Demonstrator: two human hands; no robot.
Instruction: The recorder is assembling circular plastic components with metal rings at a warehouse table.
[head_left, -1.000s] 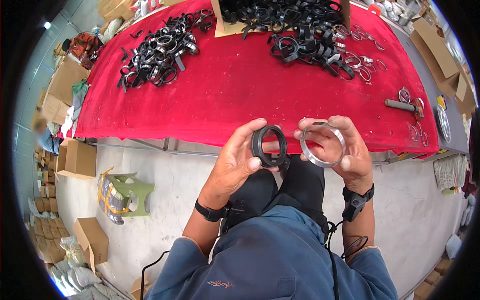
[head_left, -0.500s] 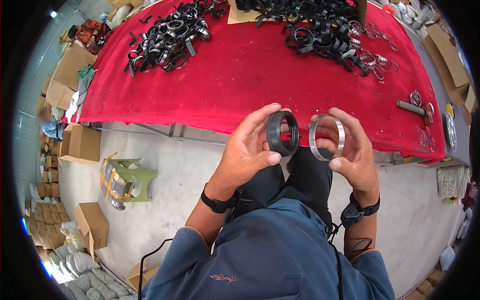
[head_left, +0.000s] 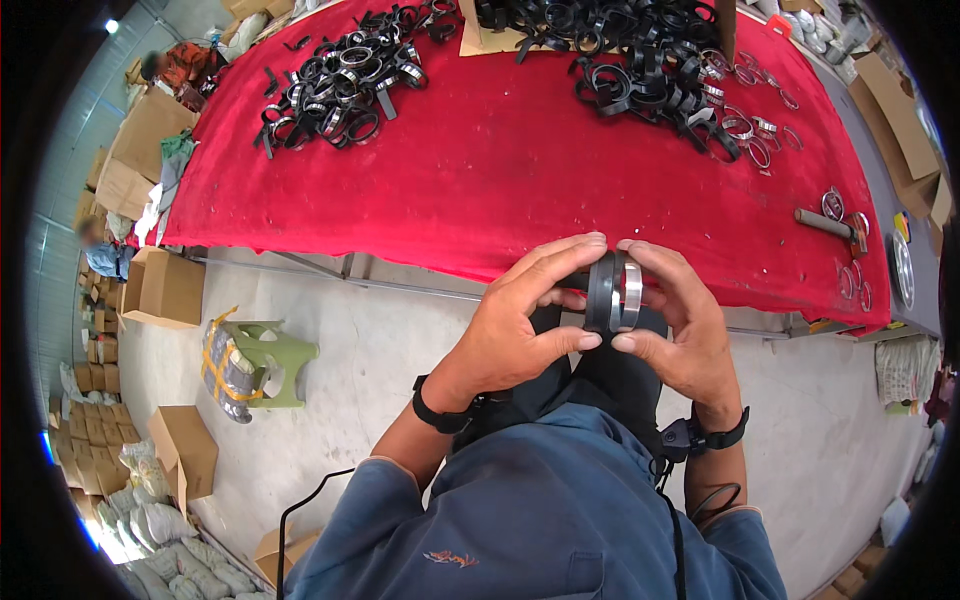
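Between my hands, just off the table's near edge, a black rubber ring (head_left: 599, 292) and a shiny metal ring (head_left: 631, 296) are pressed together side by side. My left hand (head_left: 527, 318) grips the black ring, thumb below and fingers above. From the other side my right hand (head_left: 682, 325) holds the metal ring in the same way. Whether the metal ring sits inside the black one or only against it, I cannot tell. Black straps go round both wrists.
A red cloth covers the table (head_left: 430, 180). Black rings lie in a left pile (head_left: 345, 85) and a right pile (head_left: 640, 85), with loose metal rings (head_left: 750, 130) alongside. A hammer (head_left: 826, 222) rests at the right. A green stool (head_left: 280, 362) and cardboard box (head_left: 163, 288) stand left.
Both hands have come together, bringing the metal ring up against the black ring. Before, the two rings were held apart.
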